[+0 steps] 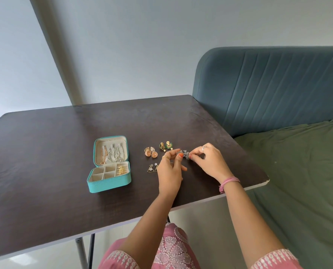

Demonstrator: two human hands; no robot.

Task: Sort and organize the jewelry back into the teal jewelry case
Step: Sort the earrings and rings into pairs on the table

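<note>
Two hands on one small silver floral earring piece (183, 153), likely pairing it before stowing. My left hand (170, 171) pinches its left end, my right hand (206, 162) pinches the right, wrists low near the dark wooden desk's (45, 152) right edge. Open teal zip jewelry case (109, 169) sits mid-desk, toward the front edge, chains in the lid, most compartments free. Loose gold earrings (151, 152) lie between.

On the dark wooden table (45, 136), the open teal jewelry case (109, 164) lies left of centre, its lid behind the compartment tray. To its right sit round gold earrings (151, 152), with green-and-gold earrings (165, 146) behind-right and triangular crystal earrings (152, 168) in front. Rightmost are silver oxidised earrings (183, 153), between the left hand (170, 171) and right hand (208, 162).
</note>
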